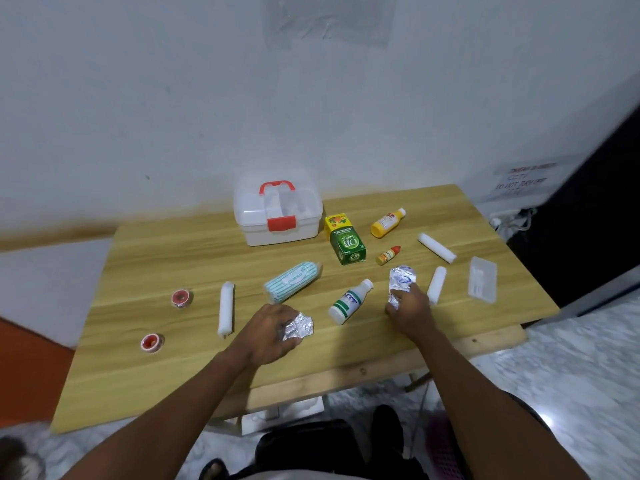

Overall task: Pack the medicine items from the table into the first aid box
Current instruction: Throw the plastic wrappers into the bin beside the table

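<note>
The white first aid box (277, 216), red handle and latch, stands closed at the back of the wooden table (156, 368). My left hand (268, 329) grips a crumpled silver foil pack (300, 325) near the front. My right hand (410, 310) holds a second silver foil pack (401, 282) by its lower end. Between them lies a white bottle (349, 301). A striped green roll (291, 281), a green box (347, 245), a yellow bottle (387, 222) and a small red-capped bottle (388, 255) lie further back.
White gauze rolls lie at left (225, 309), at right (436, 285) and back right (437, 248). Two red tape rolls (181, 298) (151, 342) sit at far left. A clear plastic tray (482, 284) rests near the right edge. A wall stands behind the table.
</note>
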